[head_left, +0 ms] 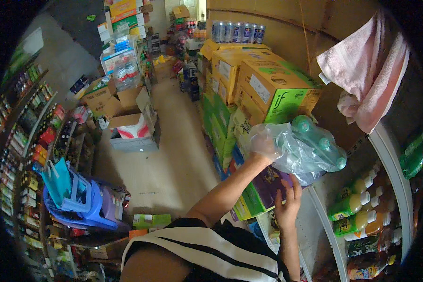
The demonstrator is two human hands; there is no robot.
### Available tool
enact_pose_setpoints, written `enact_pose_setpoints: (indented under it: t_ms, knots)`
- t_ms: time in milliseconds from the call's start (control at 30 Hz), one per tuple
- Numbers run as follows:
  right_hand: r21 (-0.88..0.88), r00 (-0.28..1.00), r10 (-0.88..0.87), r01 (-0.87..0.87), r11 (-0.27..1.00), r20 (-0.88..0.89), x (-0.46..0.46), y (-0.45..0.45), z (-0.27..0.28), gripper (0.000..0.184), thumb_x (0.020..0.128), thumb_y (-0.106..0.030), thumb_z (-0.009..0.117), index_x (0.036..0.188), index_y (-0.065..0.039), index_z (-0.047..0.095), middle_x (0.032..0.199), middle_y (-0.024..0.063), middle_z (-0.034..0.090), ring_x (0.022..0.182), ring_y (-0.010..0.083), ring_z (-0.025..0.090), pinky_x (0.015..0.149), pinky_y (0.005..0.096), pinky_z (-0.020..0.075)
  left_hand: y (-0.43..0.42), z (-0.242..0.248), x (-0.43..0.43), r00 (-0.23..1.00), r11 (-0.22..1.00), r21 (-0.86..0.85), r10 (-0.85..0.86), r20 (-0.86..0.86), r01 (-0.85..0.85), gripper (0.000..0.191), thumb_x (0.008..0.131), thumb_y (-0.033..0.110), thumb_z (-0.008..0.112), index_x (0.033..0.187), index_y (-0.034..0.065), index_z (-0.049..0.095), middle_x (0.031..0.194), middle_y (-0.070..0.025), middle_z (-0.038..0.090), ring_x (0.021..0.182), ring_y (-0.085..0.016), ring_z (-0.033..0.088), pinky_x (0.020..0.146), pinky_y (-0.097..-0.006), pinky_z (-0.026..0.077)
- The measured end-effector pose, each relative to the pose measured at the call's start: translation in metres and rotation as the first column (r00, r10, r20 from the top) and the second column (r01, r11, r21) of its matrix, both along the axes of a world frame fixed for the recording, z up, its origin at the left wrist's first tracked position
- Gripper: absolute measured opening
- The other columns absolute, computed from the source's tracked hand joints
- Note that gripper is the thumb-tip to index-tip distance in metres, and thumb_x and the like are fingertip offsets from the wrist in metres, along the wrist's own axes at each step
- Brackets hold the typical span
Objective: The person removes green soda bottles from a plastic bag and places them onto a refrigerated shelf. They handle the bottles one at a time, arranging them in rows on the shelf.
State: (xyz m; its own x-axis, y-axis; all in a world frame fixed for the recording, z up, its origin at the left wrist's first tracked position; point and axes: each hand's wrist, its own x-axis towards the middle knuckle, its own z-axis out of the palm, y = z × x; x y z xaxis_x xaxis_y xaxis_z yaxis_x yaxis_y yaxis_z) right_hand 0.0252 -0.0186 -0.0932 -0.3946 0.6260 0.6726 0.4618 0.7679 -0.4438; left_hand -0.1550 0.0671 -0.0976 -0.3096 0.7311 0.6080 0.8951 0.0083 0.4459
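Clear plastic wrap (292, 155) lies crumpled around several green-tinted bottles with pale green caps (324, 143), on top of stacked cartons. My left hand (262, 142) reaches into or under the loose left end of this wrap. Film covers its fingers and blurs them, so their grip is hidden. Just below the wrap's near edge is my right hand (288, 199), fingers apart, with nothing held. Its fingertips are close to the film; whether they touch cannot be told. Beneath the bottles sits a purple carton (268, 187).
Yellow-and-green cartons (278, 88) stack beyond the bottles, with cans (238, 31) behind. A pink towel (366, 70) hangs at right above shelved drink bottles (352, 208). Left of the aisle (172, 141) stand an opened cardboard box (130, 123), a blue plastic stool (88, 201) and stocked shelves (24, 141).
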Motion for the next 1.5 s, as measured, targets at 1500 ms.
enact_pose_setpoints:
  t_ms: [1500]
  knots:
    - [0.323, 0.836, -0.205, 0.036, 0.946, 0.510, 0.003, 0.020, -0.016, 0.049, 0.083, -0.016, 0.045, 0.131, -0.007, 0.042, 0.147, 0.0046, 0.024, 0.133, 0.0151, 0.027, 0.076, 0.0265, 0.0370, -0.130, 0.348, -0.008, 0.556, 0.486, 0.635, -0.825, 0.105, 0.600, 0.034, 0.087, 0.026, 0.053, 0.111, 0.0019, 0.055, 0.100, -0.0015, 0.058, 0.060, -0.002, 0.043, 0.054, -0.0152, 0.035]
